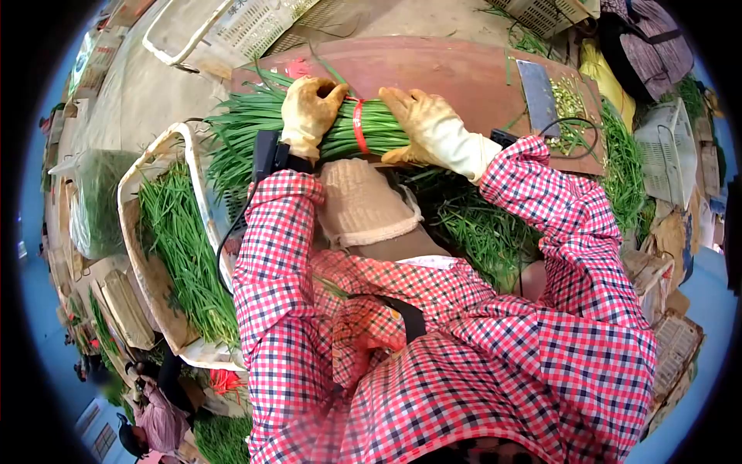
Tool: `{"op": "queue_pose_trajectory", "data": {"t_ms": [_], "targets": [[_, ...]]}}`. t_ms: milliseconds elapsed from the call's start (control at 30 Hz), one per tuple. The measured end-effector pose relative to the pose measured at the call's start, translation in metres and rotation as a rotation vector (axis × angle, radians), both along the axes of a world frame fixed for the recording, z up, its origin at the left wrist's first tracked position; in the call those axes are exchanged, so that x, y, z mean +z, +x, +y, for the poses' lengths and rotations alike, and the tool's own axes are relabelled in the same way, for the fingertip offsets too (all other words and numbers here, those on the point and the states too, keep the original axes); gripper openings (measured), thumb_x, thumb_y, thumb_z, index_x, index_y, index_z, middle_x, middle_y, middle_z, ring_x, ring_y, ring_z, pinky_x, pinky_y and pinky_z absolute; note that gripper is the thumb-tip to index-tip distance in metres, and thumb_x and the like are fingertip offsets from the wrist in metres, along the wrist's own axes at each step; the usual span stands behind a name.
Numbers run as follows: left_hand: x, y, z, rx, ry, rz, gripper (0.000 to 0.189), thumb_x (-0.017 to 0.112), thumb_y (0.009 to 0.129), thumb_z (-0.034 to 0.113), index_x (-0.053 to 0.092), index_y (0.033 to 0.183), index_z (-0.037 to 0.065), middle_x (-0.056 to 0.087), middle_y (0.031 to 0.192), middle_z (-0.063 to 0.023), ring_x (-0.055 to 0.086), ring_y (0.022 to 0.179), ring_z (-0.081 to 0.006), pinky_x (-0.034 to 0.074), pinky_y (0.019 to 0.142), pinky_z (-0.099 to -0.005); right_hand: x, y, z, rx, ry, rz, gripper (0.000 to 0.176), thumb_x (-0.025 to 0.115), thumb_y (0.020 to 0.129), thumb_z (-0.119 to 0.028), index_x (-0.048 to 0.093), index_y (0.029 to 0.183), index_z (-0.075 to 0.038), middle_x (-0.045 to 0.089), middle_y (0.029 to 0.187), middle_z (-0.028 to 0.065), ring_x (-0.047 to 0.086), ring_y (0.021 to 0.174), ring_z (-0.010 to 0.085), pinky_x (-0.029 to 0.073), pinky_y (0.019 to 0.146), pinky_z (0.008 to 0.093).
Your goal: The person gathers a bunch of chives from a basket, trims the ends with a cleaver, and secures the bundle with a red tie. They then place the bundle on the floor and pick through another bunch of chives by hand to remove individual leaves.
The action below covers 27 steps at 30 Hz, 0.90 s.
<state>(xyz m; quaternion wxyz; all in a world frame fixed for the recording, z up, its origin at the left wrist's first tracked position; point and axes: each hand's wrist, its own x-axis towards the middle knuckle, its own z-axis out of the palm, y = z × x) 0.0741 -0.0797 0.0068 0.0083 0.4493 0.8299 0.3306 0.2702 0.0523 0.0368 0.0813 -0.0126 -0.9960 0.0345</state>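
Note:
A thick bundle of long green garlic chives (259, 127) lies across the near edge of the brown board (433, 66), with a red band (359, 126) around it. My left hand (309, 108), in a stained pale glove, grips the bundle just left of the band, its fingers curled over the top. On the other side, my right hand (423, 124), gloved as well, clasps the bundle's right end between thumb and fingers. The cut ends are hidden behind that palm. Loose leaf tips fan out to the left of my left hand.
A blue-grey blade-like plate (539, 97) lies on the board beside chopped stem ends (568, 112). Left stands a white-rimmed basket (127, 209) of loose chives. More greens (487, 232) lie below the board. Plastic crates (666, 151) stand right; a co-worker (158, 417) is at lower left.

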Motion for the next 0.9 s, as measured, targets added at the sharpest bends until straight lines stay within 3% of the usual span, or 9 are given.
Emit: {"op": "queue_pose_trajectory", "data": {"t_ms": [133, 300, 367, 433, 567, 633, 667, 767, 900], "targets": [[0.012, 0.000, 0.002, 0.044, -0.148, -0.304, 0.030, 0.071, 0.081, 0.030, 0.073, 0.091, 0.002, 0.070, 0.085, -0.0174, 0.067, 0.083, -0.0273, 0.051, 0.077, -0.0338, -0.019, 0.017, 0.013, 0.021, 0.094, -0.017, 0.107, 0.068, 0.067, -0.065, 0.035, 0.139, 0.008, 0.049, 0.136, 0.0227, 0.056, 0.114, 0.0349, 0.052, 0.087, 0.0378], [0.023, -0.014, -0.046, 0.072, 0.102, 0.162, 0.027, 0.071, 0.081, 0.028, 0.071, 0.097, 0.006, 0.069, 0.099, -0.0134, 0.063, 0.095, -0.0290, 0.048, 0.088, -0.0371, -0.015, 0.058, 0.028, -0.023, 0.055, -0.110, 0.094, 0.072, 0.072, -0.051, 0.037, 0.137, 0.008, 0.060, 0.120, 0.0200, 0.066, 0.092, 0.0257, 0.052, 0.074, 0.0372], [0.044, 0.006, -0.072, 0.204, 0.102, 0.229, 0.028, 0.074, 0.079, 0.027, 0.070, 0.099, 0.008, 0.068, 0.102, -0.0115, 0.062, 0.099, -0.0280, 0.047, 0.090, -0.0384, -0.041, 0.080, 0.038, -0.082, 0.197, -0.244, 0.051, 0.065, 0.083, -0.032, 0.054, 0.121, 0.001, 0.067, 0.075, 0.0137, 0.067, 0.070, 0.0234, 0.048, 0.058, 0.0396], [0.059, 0.025, -0.087, 0.208, 0.170, 0.250, 0.029, 0.076, 0.078, 0.026, 0.070, 0.100, 0.009, 0.068, 0.104, -0.0107, 0.060, 0.101, -0.0278, 0.046, 0.092, -0.0395, -0.029, 0.107, 0.039, -0.100, 0.087, -0.291, 0.032, 0.062, 0.086, -0.026, 0.063, 0.108, -0.004, 0.067, 0.074, 0.0149, 0.066, 0.068, 0.0286, 0.049, 0.059, 0.0422], [0.058, 0.050, -0.071, -0.068, -0.113, 0.362, 0.065, 0.079, 0.074, 0.030, 0.054, 0.129, 0.007, 0.058, 0.127, -0.0152, 0.050, 0.123, -0.0306, 0.036, 0.107, -0.0401, -0.002, 0.114, 0.027, -0.317, -0.424, 0.001, 0.026, 0.061, 0.089, -0.026, 0.067, 0.104, -0.006, 0.069, 0.088, 0.0155, 0.067, 0.081, 0.0319, 0.052, 0.070, 0.0398], [0.049, 0.071, -0.051, -0.269, -0.083, 0.353, 0.092, 0.081, 0.071, 0.032, 0.032, 0.145, 0.009, 0.042, 0.145, -0.0157, 0.036, 0.137, -0.0276, 0.026, 0.114, -0.0433, 0.003, 0.114, 0.028, -0.404, -0.662, 0.132, 0.026, 0.061, 0.090, -0.026, 0.068, 0.104, -0.005, 0.070, 0.095, 0.0151, 0.067, 0.088, 0.0319, 0.053, 0.075, 0.0375], [0.049, 0.083, -0.032, -0.217, -0.484, 0.407, 0.110, 0.081, 0.067, 0.043, 0.017, 0.150, 0.008, 0.031, 0.151, -0.0149, 0.025, 0.142, -0.0272, 0.019, 0.117, -0.0466, 0.003, 0.118, 0.032, -0.425, -0.742, 0.192, 0.027, 0.061, 0.091, -0.027, 0.068, 0.106, -0.005, 0.069, 0.100, 0.0164, 0.067, 0.092, 0.0300, 0.053, 0.077, 0.0345], [0.041, 0.106, 0.002, -0.343, -0.683, 0.480, 0.117, 0.082, 0.061, 0.050, 0.019, 0.149, 0.004, 0.034, 0.151, -0.0120, 0.027, 0.141, -0.0298, 0.020, 0.116, -0.0483, -0.023, 0.134, 0.065, -0.536, -0.583, 0.278, 0.025, 0.060, 0.091, -0.026, 0.068, 0.105, -0.007, 0.069, 0.098, 0.0144, 0.067, 0.089, 0.0304, 0.053, 0.075, 0.0345], [0.014, 0.103, 0.022, -0.309, -0.694, 0.455, 0.124, 0.086, 0.052, 0.052, 0.022, 0.148, 0.004, 0.037, 0.147, -0.0156, 0.029, 0.140, -0.0312, 0.025, 0.112, -0.0524, -0.012, 0.178, 0.049, -0.756, -0.258, -0.057, 0.023, 0.061, 0.090, -0.027, 0.068, 0.105, -0.011, 0.069, 0.092, 0.0127, 0.067, 0.080, 0.0325, 0.054, 0.067, 0.0376]]}}
